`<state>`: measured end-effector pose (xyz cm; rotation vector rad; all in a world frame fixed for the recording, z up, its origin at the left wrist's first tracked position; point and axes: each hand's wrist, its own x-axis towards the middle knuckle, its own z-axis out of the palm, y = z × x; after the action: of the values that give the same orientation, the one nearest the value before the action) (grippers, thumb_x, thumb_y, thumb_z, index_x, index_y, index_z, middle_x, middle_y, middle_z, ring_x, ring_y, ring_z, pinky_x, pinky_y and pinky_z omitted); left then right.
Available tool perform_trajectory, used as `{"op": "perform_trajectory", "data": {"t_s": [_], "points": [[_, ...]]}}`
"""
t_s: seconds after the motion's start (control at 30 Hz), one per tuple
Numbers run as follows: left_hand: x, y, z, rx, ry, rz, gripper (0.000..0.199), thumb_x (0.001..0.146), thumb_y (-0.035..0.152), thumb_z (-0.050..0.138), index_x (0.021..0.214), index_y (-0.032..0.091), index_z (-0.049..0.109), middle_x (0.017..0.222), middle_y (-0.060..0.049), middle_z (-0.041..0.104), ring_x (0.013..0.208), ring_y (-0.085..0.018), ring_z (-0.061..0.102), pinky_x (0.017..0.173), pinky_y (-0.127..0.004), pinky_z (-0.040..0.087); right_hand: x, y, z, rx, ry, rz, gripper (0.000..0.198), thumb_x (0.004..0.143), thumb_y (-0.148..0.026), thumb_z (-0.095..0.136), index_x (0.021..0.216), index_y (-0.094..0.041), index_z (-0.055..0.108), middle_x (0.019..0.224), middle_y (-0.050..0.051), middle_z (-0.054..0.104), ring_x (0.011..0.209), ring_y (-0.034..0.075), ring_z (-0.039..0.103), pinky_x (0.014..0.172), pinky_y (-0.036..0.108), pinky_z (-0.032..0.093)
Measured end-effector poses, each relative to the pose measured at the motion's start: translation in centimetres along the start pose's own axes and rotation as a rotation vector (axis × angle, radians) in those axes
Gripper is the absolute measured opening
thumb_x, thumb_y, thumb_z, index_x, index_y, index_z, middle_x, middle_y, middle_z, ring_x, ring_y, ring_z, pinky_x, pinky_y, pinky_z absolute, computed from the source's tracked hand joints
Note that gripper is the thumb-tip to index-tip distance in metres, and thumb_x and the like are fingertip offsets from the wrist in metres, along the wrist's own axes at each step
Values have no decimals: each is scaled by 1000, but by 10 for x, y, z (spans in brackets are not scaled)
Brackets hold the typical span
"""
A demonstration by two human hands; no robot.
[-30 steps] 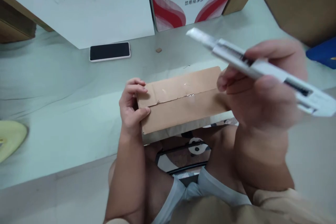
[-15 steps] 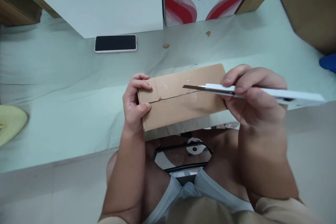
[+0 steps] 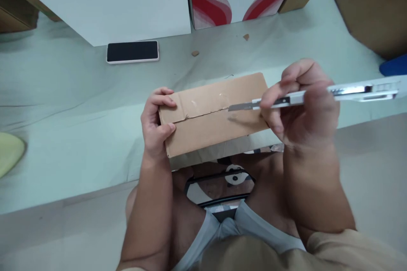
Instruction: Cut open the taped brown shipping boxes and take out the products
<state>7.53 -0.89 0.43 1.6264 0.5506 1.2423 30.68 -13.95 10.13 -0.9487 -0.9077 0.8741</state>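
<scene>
A flat brown cardboard box (image 3: pixel 210 129) is held tilted over the table's front edge. A ragged slit runs along the middle of its upper face. My left hand (image 3: pixel 155 120) grips the box's left end, thumb on the near part and fingers on the far part. In my right hand (image 3: pixel 302 106) is a white utility knife (image 3: pixel 295 98), its blade out and pointing left. The blade's tip lies over the slit near the middle of the box; whether it touches the cardboard I cannot tell. My right fingers are close to the box's right end.
On the pale green table cover (image 3: pixel 79 135) lies a phone (image 3: pixel 132 52), with two cardboard scraps beyond the box. A white box (image 3: pixel 133 4) and a red-and-white carton (image 3: pixel 235 4) stand behind. A yellow object (image 3: pixel 11 152) is at left, a blue one (image 3: pixel 394 67) at right.
My right hand has turned the knife, so its flat side and handle show more. The blade tip has come down towards the slit. The whole view has shifted slightly; my left hand keeps its grip.
</scene>
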Motion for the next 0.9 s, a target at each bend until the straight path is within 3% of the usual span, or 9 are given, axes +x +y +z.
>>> {"op": "perform_trajectory", "data": {"t_s": [0.1,0.17,0.3,0.4,0.63,0.77,0.9], "points": [[0,1,2,-15,26,-18,46,57,59,82,86,28,65,105,-6,60,115,-33,55,96,-48,48,-7,1,3,-34,-3,-12,18,88,-34,77,92,-26,61,67,-5,74,29,5,37,27,19,26],[-1,2,3,-40,30,-32,47,55,58,83,86,27,66,107,-6,60,115,-33,54,96,-47,46,-9,2,2,-50,-21,-29,17,87,-29,78,90,-25,61,76,-2,77,33,4,38,29,19,27],[-1,0,2,-91,35,-50,50,51,55,86,87,25,67,110,-7,62,116,-33,53,95,-44,43,-7,5,-5,-165,-62,-98,26,84,-39,80,71,-23,65,83,4,73,63,15,65,51,29,54],[-1,-2,1,-98,39,-42,50,48,53,86,85,25,67,109,-7,62,116,-33,52,95,-44,41,-4,9,-10,-250,-65,-170,33,82,-50,79,65,-24,68,79,5,69,77,22,68,63,39,60],[0,0,3,-85,51,-75,53,45,57,86,82,26,63,108,-8,61,118,-35,50,97,-46,40,-8,11,-9,-278,30,-124,17,84,-43,77,82,-27,70,68,-3,63,46,10,44,40,26,41],[0,1,4,-70,61,-93,54,45,58,85,81,25,61,107,-8,61,118,-36,51,97,-47,40,-12,4,-1,-384,48,-133,19,89,-42,74,76,-28,77,64,-2,65,45,11,46,42,28,40],[0,0,3,-79,52,-75,51,47,55,85,84,26,65,105,-7,62,119,-35,51,98,-45,40,-11,2,4,-412,44,-246,27,91,-40,74,69,-27,79,52,-4,59,42,10,46,46,30,43]]}}
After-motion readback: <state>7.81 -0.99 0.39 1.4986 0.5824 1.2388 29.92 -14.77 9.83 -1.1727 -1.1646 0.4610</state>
